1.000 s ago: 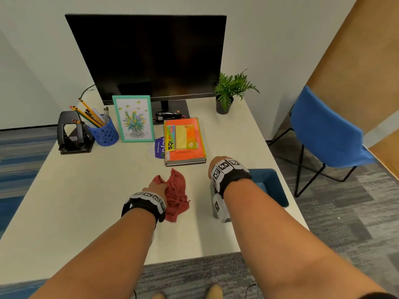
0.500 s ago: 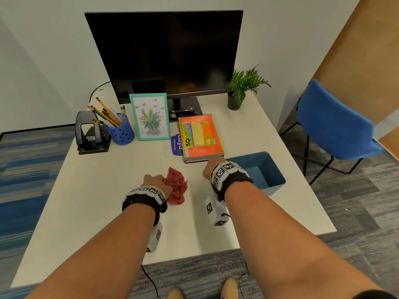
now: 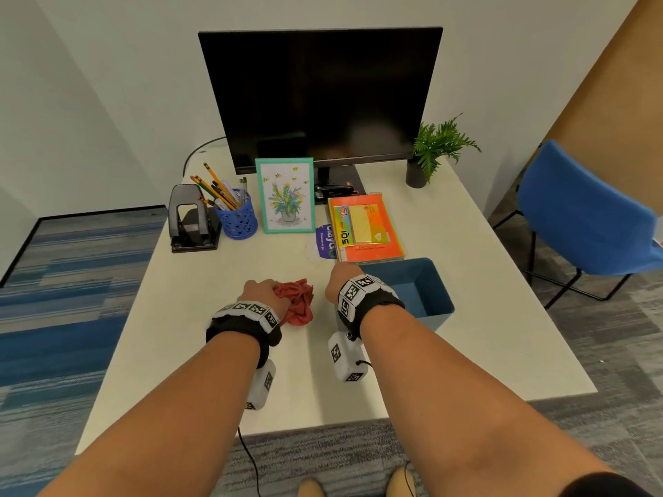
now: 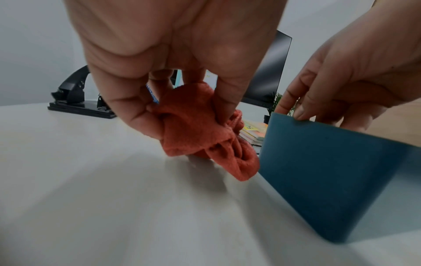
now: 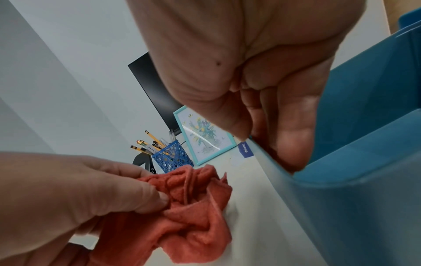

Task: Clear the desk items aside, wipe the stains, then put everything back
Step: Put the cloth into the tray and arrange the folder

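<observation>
My left hand [image 3: 265,290] grips a bunched red cloth [image 3: 298,305] at the middle of the white desk [image 3: 201,317]. In the left wrist view the cloth [image 4: 196,133] hangs from the fingers, and its lower folds touch the desk. My right hand [image 3: 341,278] pinches the near left rim of a blue bin [image 3: 440,317], with the thumb outside and the fingers [image 5: 291,144] inside. The bin [image 4: 330,180] stands just right of the cloth [image 5: 193,207]. Its inside shows nothing in it.
Along the back stand a black hole punch [image 3: 192,220], a blue pencil cup [image 3: 236,218], a framed flower picture [image 3: 286,195], an orange notebook [image 3: 366,227] with sticky notes, a purple-labelled item [image 3: 324,242], a monitor [image 3: 319,98] and a plant [image 3: 436,148]. A blue chair [image 3: 588,213] stands at the right.
My left hand has gathered the spread cloth into a tighter bunch. My right hand stays at the bin's rim. The head view has pulled back and shifted.
</observation>
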A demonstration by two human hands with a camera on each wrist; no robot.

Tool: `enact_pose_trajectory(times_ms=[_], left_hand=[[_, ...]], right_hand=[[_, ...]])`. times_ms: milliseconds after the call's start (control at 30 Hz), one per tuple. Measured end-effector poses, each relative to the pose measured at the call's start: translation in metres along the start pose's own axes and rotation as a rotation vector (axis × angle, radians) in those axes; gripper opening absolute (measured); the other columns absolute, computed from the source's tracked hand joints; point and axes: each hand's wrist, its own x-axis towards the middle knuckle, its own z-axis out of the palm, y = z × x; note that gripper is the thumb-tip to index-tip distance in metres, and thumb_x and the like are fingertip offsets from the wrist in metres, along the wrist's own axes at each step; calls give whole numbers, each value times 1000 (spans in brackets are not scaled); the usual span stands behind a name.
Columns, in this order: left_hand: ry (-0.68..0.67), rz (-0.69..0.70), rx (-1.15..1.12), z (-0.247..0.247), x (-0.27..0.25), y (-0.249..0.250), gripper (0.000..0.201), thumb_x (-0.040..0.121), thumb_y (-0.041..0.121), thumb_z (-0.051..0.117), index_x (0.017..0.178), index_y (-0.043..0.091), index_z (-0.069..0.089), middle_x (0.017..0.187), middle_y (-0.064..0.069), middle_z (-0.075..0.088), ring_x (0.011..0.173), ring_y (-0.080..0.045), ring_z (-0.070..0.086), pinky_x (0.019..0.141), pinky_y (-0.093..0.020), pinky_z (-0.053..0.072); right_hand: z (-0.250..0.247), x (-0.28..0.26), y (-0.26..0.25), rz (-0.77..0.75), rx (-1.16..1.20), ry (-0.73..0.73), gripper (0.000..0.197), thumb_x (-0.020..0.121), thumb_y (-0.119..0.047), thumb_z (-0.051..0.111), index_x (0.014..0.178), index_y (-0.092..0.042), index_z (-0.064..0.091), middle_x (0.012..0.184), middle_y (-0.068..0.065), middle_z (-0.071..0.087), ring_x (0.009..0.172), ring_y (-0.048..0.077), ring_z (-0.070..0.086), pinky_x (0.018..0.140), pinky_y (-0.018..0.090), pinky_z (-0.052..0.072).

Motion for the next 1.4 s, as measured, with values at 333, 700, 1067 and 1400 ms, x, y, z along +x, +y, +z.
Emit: enact_pose_trajectory(times_ms=[333,700,1067,1400], left_hand=[[152,105,-43,-28,-11,24,37,84,27,56,120,21,61,118,-16,48,96,-37,59,90,-38,50],[175,359,-142,-54,-48,94,41,81,22,70,122,18,63,116,-10,63,103,-26,62,87,-26,46],[37,386,-185,-3,-74,162,49,83,27,70,130,17,57,123,-7,65,112,-22,61,96,-27,45],[76,322,-62,-11,-76,174,54,93,31,56,143,18,41,148,-4,42,134,-23,42,109,-32,33]], right_hand=[[-18,-6,6,-80,161,103,47,91,-16,57,136,-10,45,134,11,51,122,27,52,96,32,45],[-59,-25,45,-216,249,208,26,89,-19,61,115,-16,59,114,7,63,106,24,60,84,29,46],[-75,-38,124,-65,164,281,22,89,-16,57,108,-9,65,113,12,65,106,29,61,84,29,48],[-81,-41,139,-57,134,197,37,91,-11,55,128,-12,59,132,9,57,121,27,54,100,31,45]])
